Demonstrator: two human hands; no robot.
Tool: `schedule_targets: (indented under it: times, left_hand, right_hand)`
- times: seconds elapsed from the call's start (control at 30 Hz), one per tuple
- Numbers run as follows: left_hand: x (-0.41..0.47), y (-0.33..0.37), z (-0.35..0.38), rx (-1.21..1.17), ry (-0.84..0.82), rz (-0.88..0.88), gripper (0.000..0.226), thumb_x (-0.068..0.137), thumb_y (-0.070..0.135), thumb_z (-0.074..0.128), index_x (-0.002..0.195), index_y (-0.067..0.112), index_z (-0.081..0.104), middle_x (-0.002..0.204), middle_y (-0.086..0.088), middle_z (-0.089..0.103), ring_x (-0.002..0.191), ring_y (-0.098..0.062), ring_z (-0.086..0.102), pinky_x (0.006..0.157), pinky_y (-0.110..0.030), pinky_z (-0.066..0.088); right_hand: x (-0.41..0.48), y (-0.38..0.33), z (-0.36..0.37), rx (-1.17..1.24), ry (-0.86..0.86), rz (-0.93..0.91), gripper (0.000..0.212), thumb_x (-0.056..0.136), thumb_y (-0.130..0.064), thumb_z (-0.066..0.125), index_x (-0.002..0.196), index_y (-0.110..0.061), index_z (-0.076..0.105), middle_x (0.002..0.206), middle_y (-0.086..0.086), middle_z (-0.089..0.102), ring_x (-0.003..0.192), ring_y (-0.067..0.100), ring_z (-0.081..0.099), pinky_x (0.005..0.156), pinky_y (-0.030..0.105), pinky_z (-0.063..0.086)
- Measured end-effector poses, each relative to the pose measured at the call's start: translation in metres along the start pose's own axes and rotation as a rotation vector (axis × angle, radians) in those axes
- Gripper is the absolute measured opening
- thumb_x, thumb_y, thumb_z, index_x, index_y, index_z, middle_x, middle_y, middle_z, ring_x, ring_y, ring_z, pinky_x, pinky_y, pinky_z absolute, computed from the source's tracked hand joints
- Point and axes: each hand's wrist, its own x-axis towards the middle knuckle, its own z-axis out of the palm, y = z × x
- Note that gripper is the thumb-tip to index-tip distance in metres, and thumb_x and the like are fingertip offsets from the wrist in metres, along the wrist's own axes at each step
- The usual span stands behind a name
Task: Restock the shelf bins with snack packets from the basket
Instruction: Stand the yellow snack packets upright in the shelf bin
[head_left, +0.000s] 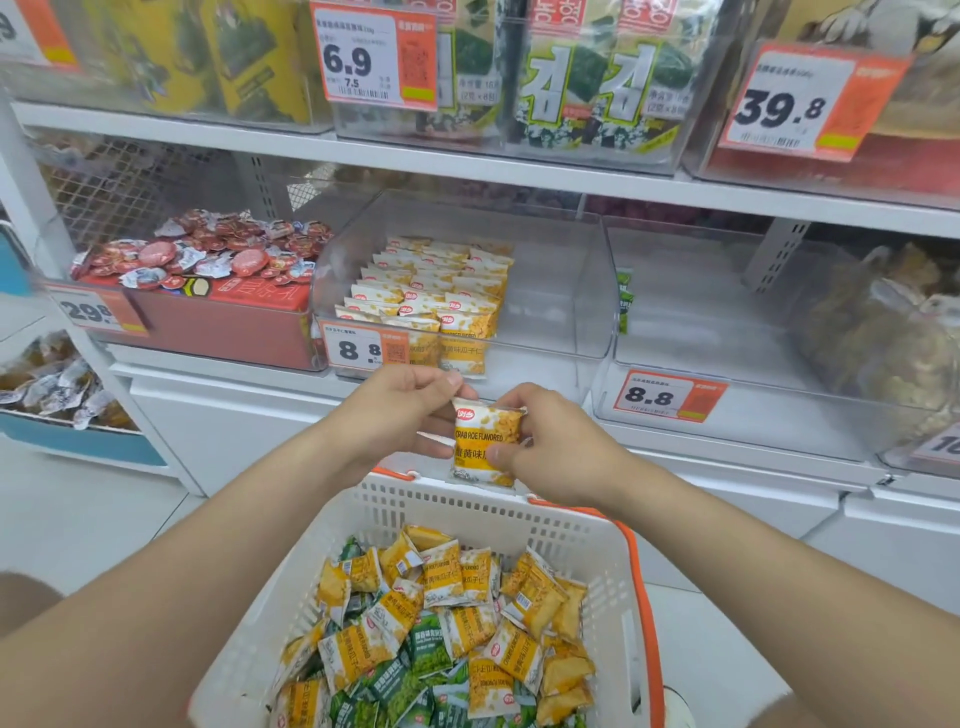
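1. The left hand (410, 410) is grasping: thumb and fingertips pinch the top left corner of a yellow packet (485, 447).
2. The right hand (550, 447) is grasping too. Its fingers curl round the packet's right edge and its thumb presses the front low down. Together the two hands hold the packet upright with the label facing the person, which looks like squaring it up so it slots in standing.
3. The packet itself hangs in the air, above the far rim of the basket (467, 506) and just below the front of the clear bin (561, 291). It is not yet in the bin.
4. Inside that bin, matching packets (431, 291) stand on edge in tidy rows along the left side. The right side is bare, so that gap is probably where this one goes.
5. Below the forearms, the basket holds a loose heap of yellow and green packets (441, 623). There are plenty left, so the restocking appears far from finished.
6. Further right, the neighbouring bin (727, 322) shows a few green packets (625, 301) against its left wall. The green ones likely belong there.
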Motion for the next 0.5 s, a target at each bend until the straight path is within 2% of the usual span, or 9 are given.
schedule_targets:
  times: [0.1, 0.17, 0.23, 0.3, 0.4, 0.5]
  left_hand:
    - [0.005, 0.014, -0.005, -0.017, 0.121, 0.053, 0.029, 0.112, 0.024, 0.047, 0.109, 0.008, 0.071, 0.091, -0.013, 0.077, 0.081, -0.024, 0.077, 0.065, -0.034, 0.062]
    - [0.011, 0.018, -0.011, 0.031, 0.277, 0.16, 0.023, 0.109, 0.015, 0.048, 0.103, 0.014, 0.071, 0.085, -0.01, 0.074, 0.074, -0.023, 0.075, 0.061, -0.035, 0.06]
    - [0.022, 0.015, -0.022, 0.305, 0.478, 0.323, 0.021, 0.104, 0.015, 0.052, 0.098, 0.022, 0.071, 0.078, 0.001, 0.072, 0.073, -0.018, 0.071, 0.067, -0.036, 0.057]
    - [0.029, 0.011, -0.033, 0.638, 0.594, 0.449, 0.02, 0.098, 0.014, 0.055, 0.1, 0.026, 0.07, 0.089, 0.005, 0.07, 0.087, -0.015, 0.066, 0.081, -0.039, 0.054]
    - [0.035, 0.01, -0.041, 0.898, 0.613, 0.497, 0.026, 0.091, 0.013, 0.059, 0.112, 0.025, 0.07, 0.117, 0.001, 0.063, 0.113, -0.025, 0.054, 0.098, -0.046, 0.045]
    - [0.041, 0.01, -0.044, 1.037, 0.526, 0.441, 0.04, 0.088, 0.013, 0.061, 0.127, 0.024, 0.065, 0.128, 0.002, 0.062, 0.124, -0.026, 0.051, 0.105, -0.048, 0.036]
  right_hand:
    - [0.006, -0.007, -0.006, 0.02, 0.097, -0.03, 0.04, 0.09, -0.026, 0.076, 0.123, -0.031, 0.053, 0.098, 0.002, 0.073, 0.09, 0.021, 0.07, 0.082, 0.041, 0.059]
    - [0.01, -0.016, -0.014, 0.062, 0.176, -0.07, 0.04, 0.092, -0.024, 0.074, 0.128, -0.027, 0.057, 0.095, 0.003, 0.074, 0.088, 0.022, 0.071, 0.079, 0.036, 0.058]
    - [0.016, -0.025, -0.022, 0.102, 0.274, -0.135, 0.035, 0.092, -0.026, 0.072, 0.123, -0.029, 0.057, 0.097, 0.001, 0.073, 0.088, 0.023, 0.07, 0.081, 0.039, 0.058]
    - [0.025, -0.033, -0.029, 0.125, 0.386, -0.205, 0.029, 0.093, -0.026, 0.07, 0.117, -0.032, 0.054, 0.099, -0.004, 0.071, 0.091, 0.022, 0.068, 0.086, 0.042, 0.056]
    - [0.042, -0.04, -0.037, 0.126, 0.518, -0.299, 0.023, 0.093, -0.02, 0.067, 0.11, -0.029, 0.054, 0.093, -0.009, 0.07, 0.084, 0.018, 0.068, 0.086, 0.043, 0.054]
    - [0.067, -0.034, -0.04, 0.008, 0.541, -0.306, 0.021, 0.09, -0.017, 0.066, 0.104, -0.029, 0.056, 0.097, -0.011, 0.071, 0.084, 0.019, 0.067, 0.09, 0.039, 0.051]
